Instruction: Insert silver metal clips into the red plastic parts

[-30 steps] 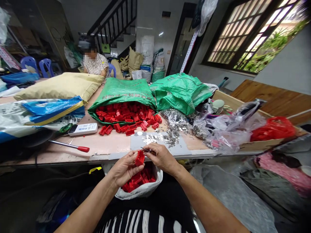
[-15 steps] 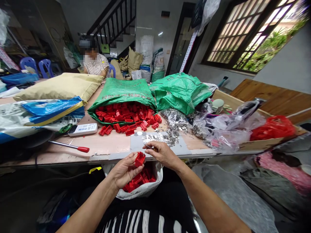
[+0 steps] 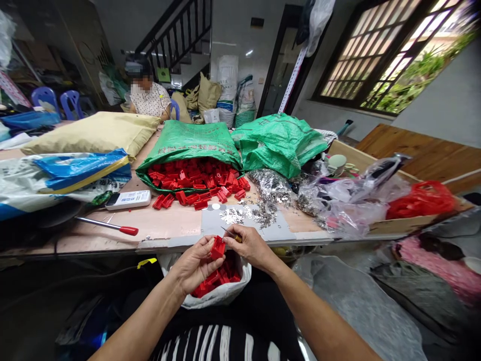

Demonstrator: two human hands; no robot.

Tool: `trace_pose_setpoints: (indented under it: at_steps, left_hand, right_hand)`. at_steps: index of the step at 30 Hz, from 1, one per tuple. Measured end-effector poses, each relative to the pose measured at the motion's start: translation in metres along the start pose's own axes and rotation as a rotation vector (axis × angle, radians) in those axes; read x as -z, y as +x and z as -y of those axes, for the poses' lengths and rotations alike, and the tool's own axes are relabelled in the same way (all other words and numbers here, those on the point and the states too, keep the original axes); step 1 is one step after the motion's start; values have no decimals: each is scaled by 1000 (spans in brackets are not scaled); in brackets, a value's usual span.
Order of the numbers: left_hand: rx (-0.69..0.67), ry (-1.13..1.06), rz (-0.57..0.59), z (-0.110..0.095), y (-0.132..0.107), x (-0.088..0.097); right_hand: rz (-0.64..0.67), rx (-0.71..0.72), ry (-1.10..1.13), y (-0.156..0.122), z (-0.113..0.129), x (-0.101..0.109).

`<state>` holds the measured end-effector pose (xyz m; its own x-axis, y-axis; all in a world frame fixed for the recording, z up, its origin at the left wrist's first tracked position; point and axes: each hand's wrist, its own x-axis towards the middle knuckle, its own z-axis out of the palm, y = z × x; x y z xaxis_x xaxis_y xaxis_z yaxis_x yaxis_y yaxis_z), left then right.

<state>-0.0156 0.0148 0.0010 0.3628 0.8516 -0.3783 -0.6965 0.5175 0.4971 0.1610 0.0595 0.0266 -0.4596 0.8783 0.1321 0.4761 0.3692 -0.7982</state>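
My left hand (image 3: 195, 260) pinches a red plastic part (image 3: 218, 248), box-shaped, above the white sack (image 3: 240, 291) at my lap. More red parts (image 3: 225, 273) lie in that sack. Close beside it, my right hand (image 3: 250, 245) is closed on a small pointed tool (image 3: 236, 237) with a thin metal tip and a yellowish handle; its exact kind is unclear. The right fingertips are at the edge of the red part, touching or nearly so. Small flat metal pieces (image 3: 231, 215) lie scattered on a grey sheet (image 3: 212, 225) at the table's edge.
A green sack (image 3: 195, 135) spills red parts onto the table. Another green sack (image 3: 281, 143), clear plastic bags (image 3: 345, 200) and a red bag (image 3: 424, 200) stand to the right. A red-tipped lever (image 3: 128, 230) juts out at left. A person (image 3: 150, 98) sits across the table.
My right hand has moved down and slightly left, closer to the red part. The tool's handle now shows more between its fingers. My left hand stays nearly in place.
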Motion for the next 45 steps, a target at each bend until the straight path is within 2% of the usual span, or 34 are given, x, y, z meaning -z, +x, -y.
trace_pose_setpoints:
  at_steps: [7,19,24,29,34,39,45]
  left_hand:
    - [-16,46,-41,-1,-1,0]
    - [-1,97,-41,2,1,3]
    - [-5,107,-38,1,0,3]
    - [13,126,-52,-1,0,1]
    - [15,158,-22,1,2,1]
    - [11,216,-20,7,7,2]
    - [-64,254,-24,11,24,5]
  right_hand:
    - [-31,-66,-73,1,5,0]
    - [11,-97,-249,0,24,3]
    - [73,-56,-136,6,12,7]
    - [54,-57,14,12,-5,10]
    - [159,-98,161,12,-12,6]
    - [256,-39,176,9,-18,3]
    - [165,-33,171,12,-32,-3]
